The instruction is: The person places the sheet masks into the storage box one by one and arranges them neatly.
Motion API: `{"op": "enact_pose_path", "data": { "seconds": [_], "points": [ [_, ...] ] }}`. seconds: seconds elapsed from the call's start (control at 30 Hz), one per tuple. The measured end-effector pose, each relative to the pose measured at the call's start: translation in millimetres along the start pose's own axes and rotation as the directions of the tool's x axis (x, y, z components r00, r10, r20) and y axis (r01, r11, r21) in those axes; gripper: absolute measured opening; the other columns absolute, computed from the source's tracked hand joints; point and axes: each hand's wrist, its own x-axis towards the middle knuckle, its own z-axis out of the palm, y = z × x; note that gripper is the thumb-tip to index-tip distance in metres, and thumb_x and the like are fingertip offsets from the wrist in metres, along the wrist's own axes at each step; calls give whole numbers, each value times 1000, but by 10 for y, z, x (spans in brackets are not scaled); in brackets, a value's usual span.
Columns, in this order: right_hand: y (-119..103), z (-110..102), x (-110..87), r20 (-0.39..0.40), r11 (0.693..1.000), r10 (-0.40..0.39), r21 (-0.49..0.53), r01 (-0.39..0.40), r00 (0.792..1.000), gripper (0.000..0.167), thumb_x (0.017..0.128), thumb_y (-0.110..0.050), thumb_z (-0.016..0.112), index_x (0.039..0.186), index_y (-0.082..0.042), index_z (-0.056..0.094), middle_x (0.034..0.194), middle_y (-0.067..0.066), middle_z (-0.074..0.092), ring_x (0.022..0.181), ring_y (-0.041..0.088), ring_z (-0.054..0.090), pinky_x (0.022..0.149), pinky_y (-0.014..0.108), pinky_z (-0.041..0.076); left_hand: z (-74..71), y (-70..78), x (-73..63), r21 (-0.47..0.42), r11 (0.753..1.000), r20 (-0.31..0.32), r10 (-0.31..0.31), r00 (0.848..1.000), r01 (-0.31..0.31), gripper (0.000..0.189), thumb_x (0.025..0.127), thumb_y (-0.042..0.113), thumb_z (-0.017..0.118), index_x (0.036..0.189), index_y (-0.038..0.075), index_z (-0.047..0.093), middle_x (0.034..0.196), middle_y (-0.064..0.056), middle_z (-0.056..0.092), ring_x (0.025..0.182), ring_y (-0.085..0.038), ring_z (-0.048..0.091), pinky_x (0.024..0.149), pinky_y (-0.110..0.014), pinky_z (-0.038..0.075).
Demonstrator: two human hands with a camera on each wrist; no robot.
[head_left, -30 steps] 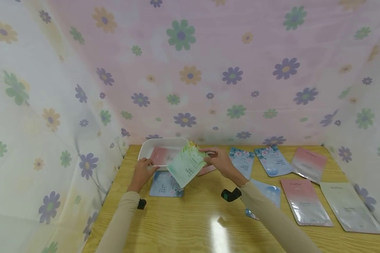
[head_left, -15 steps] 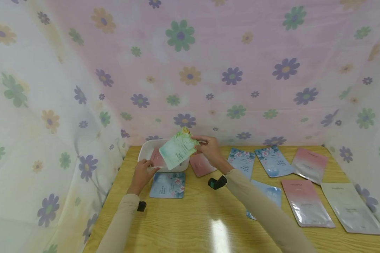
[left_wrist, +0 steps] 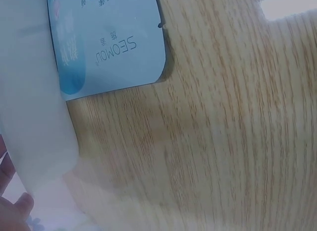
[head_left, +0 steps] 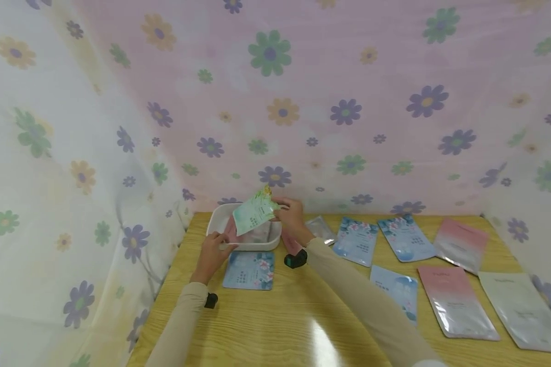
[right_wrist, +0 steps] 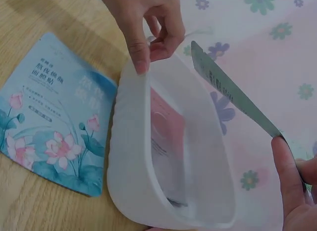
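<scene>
The right hand pinched the green pkt by its right-hand end, w/ the thumb and fingers closed on it, and held it in the air, tilted, above the white tub. The left hand was also closed: thumb and fingers gripped the tub's rim near its left front corner. In my judgement, the step in hand was prob. the laying of this pkt in the tub, and to do it well the left hand should hold the rim steady, b/c such a light tub could slide. The pkt's free edge was best aimed inside the walls, then lowered until it met the pink pkt, which lay in the tub, and only after this the fingers should let go; if dropped from high, it could catch on the rim or fall askew. As for looks, the green pkt was thin and pale mint, w/ a more bluish tint toward the free end, small dark print in the middle, and leaves w/ a yellow-orange motif at the upper corner. In the right wrist view it showed almost edge-on, quite flat, apart from the tub; its small text was too blurred to read.
</scene>
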Motion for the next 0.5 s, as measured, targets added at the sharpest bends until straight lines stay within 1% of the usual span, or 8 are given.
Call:
{"op": "enact_pose_path", "data": {
  "seconds": [0.13,0.2,0.3,0.37,0.4,0.47,0.5],
  "points": [
    [77,114,31,-50,998,-10,-58,7,999,38,83,18,50,117,6,62,116,24,54,71,48,52,68,48,53,9,-7,0,8,1000,-19,8,1000,-7,27,72,16,84,75,6,60,75,-8,51,69,-23,46,64,-40,41],
    [116,146,44,-74,996,-8,-86,2,997,39,82,18,49,116,6,63,118,23,55,67,41,51,63,42,55,32,2,6,7,1000,-25,7,1000,-7,27,71,17,84,75,6,59,75,-7,51,69,-23,47,64,-40,41],
    [208,203,73,-118,996,25,-79,-34,993,43,78,18,47,115,5,64,117,21,55,67,30,50,58,36,54,57,-7,11,13,1000,-24,19,1000,-19,27,72,17,84,74,7,58,75,-7,51,69,-22,46,64,-39,41],
    [288,243,94,-145,997,28,-66,-38,989,45,75,20,46,114,6,64,115,22,56,68,24,50,57,37,54,65,-9,15,19,999,-21,32,999,-32,28,72,18,83,74,7,58,74,-7,51,68,-21,46,63,-38,41],
    [333,266,101,-153,998,30,-58,-39,988,46,74,20,46,114,6,64,114,21,56,69,22,51,58,40,54,63,-13,15,26,999,-23,37,999,-37,28,72,19,83,74,7,59,74,-7,51,68,-20,46,63,-38,41],
    [439,328,120,-157,998,26,-55,-35,987,46,74,21,46,114,7,64,112,22,58,69,21,51,61,46,54,40,-16,9,30,999,-29,36,999,-35,28,71,18,84,74,6,59,73,-7,50,66,-21,46,62,-39,42],
    [485,369,124,-148,997,16,-72,-26,989,46,74,21,46,115,7,63,112,23,58,68,21,51,62,49,53,24,-22,3,35,999,-32,30,999,-29,28,70,18,85,73,6,59,73,-6,50,66,-21,46,62,-39,42]
  ]
}}
